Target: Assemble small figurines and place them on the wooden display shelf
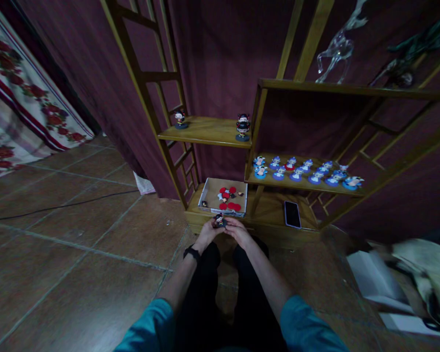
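Observation:
A small black-haired figurine (219,220) on a dark round base is held between my two hands, just in front of the box. My left hand (207,233) grips it from the left, and my right hand (238,231) has its fingers on the base from the right. Behind them stands a shallow open cardboard box (223,183) on the shelf's lowest board. Inside lie several red discs (234,207) and small dark and pale parts. Similar figurines stand on the board above: one figurine (180,119) at the left end, and more figurines (243,127) at the right end.
Several blue and purple figurines (296,173) line the right-hand shelf board. A phone (292,214) lies below them. On the top board stands a clear glass horse (338,49) beside a dark green ornament (407,58). White boxes (376,278) rest on the floor at right; a cable (62,204) crosses the left.

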`<state>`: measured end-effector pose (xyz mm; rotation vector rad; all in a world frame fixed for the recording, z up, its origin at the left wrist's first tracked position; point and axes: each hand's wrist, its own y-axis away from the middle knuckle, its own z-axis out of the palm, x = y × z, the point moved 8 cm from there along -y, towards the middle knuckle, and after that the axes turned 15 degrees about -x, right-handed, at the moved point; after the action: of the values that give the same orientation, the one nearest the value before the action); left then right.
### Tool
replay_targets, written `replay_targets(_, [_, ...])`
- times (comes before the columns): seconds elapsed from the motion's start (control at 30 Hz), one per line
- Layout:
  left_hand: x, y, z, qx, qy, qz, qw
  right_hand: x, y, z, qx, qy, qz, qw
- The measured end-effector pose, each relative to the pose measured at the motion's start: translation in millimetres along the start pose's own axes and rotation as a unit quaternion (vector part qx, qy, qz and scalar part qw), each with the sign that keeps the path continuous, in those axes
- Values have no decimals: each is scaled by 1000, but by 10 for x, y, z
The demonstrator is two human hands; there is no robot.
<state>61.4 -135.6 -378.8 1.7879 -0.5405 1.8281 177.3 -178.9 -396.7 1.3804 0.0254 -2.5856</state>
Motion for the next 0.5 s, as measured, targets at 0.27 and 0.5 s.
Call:
replay_targets(0.27, [48,49,17,-4,91,-14,996,-59,24,54,-13,5,-1,1000])
replay_targets(0.5, [24,83,-8,-1,79,-60,995,-55,31,60,-11,-1,-3,1000])
